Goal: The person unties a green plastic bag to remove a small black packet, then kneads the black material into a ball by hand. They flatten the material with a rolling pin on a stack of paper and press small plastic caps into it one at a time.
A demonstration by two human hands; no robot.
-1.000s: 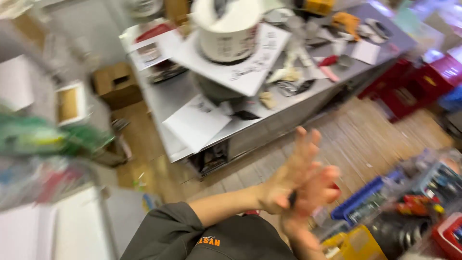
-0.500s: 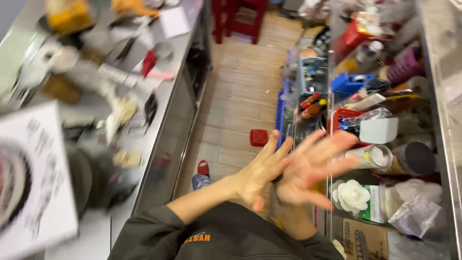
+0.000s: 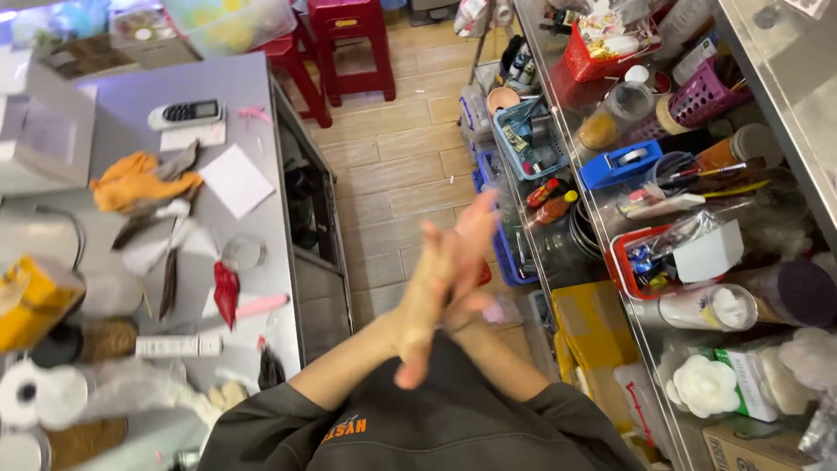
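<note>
hands rubbing together over the aisle, nothing in them

left hand (image 3: 427,301) pressed flat against right hand (image 3: 466,262), fingers straight, both empty; best to keep them centred over the wood floor (image 3: 392,174); steel desk (image 3: 253,96) crowds the left, cluttered shelf (image 3: 610,235) with its blue tape dispenser (image 3: 621,163) sits close right

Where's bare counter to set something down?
Bare steel on the left counter between the remote, white paper and the edge. Nearer, around the orange cloth and paper roll, it's crowded. The right shelf is packed.

Dark grey sleeves, orange chest lettering.
</note>
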